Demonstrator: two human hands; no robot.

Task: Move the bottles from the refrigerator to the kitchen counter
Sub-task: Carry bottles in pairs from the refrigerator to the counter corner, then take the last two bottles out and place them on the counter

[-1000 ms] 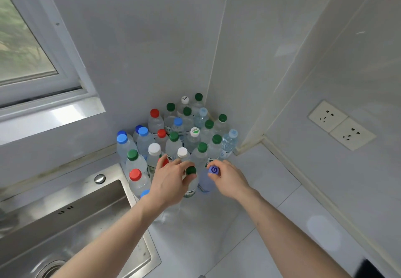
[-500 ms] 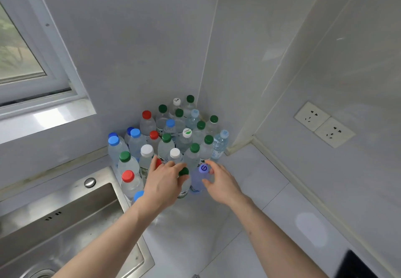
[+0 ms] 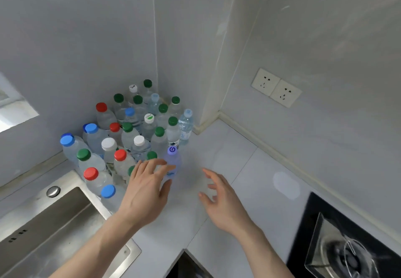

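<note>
bottles (image 3: 130, 139) stand upright on counter (image 3: 238, 158), caps up; both hands' grip open, empty.

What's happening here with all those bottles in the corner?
A person is stocking a kitchen counter with water bottles. A crowd of capped bottles stands upright in the corner beside the sink. Both hands are open and empty: the left hand is by the purple-capped bottle at the front, the right hand hovers clear of it.

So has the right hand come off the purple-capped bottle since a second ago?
Yes. The right hand has pulled back toward the person, away from the purple-capped bottle, empty.
</note>
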